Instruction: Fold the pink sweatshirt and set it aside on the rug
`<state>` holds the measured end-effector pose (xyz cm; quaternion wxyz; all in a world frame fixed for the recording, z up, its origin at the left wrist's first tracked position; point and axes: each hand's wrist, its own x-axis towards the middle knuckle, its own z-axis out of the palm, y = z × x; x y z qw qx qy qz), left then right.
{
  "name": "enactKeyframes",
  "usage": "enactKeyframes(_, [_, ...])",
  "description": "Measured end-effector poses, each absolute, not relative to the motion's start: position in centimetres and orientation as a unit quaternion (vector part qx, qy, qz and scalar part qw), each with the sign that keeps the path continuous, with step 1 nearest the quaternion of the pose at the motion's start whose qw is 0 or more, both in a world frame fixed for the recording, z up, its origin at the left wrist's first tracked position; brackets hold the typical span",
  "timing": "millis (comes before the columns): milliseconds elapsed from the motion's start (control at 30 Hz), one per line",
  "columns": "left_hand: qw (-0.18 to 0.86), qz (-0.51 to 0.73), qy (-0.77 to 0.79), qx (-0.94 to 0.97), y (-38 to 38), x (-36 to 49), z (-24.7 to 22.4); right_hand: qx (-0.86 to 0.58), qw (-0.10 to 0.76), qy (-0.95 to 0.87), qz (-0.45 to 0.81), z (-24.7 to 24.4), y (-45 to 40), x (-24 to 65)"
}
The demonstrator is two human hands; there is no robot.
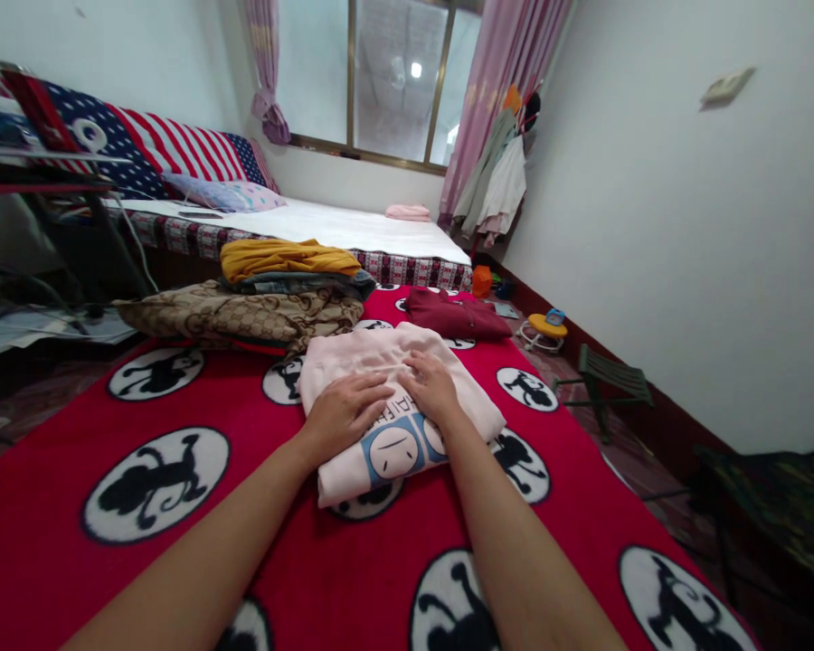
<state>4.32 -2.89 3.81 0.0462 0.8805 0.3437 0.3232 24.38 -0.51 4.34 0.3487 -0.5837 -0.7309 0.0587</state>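
A pale pink garment with a blue print and dark lettering lies folded on a red blanket patterned with black-and-white monkey circles. My left hand rests palm down on the garment's left part, fingers stretched to the right. Flat on its upper middle, just right of the lettering, lies my right hand with its fingers apart. Neither hand grips anything; both press lightly on the cloth. The palms and the cloth beneath them are hidden.
Behind the pink garment on the left, a brown patterned garment lies beside stacked clothes topped by a yellow one. A dark red garment sits behind right. A bed, a yellow stool and a green folding stool stand beyond.
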Motion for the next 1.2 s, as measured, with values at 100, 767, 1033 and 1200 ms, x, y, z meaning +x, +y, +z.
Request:
enactKeyframes(100, [0.048,0.323,0.341,0.881,-2.79,4.29,3.76,-0.588,0.348,-0.727,0.062,4.6,-0.78,24.19])
enactKeyframes(767, [0.039,0.322,0.334,0.885,-2.49,4.2,3.56,-0.591,0.345,-0.727,0.061,4.5,-0.66,24.17])
enactKeyframes(1033, [0.037,0.326,0.331,0.885,-2.44,4.18,3.55,-0.593,0.338,-0.729,0.055,4.79,-0.77,24.11])
enactKeyframes(1200, [0.039,0.322,0.328,0.887,-2.44,4.2,3.58,-0.592,0.34,-0.728,0.058,4.84,-0.81,24.09])
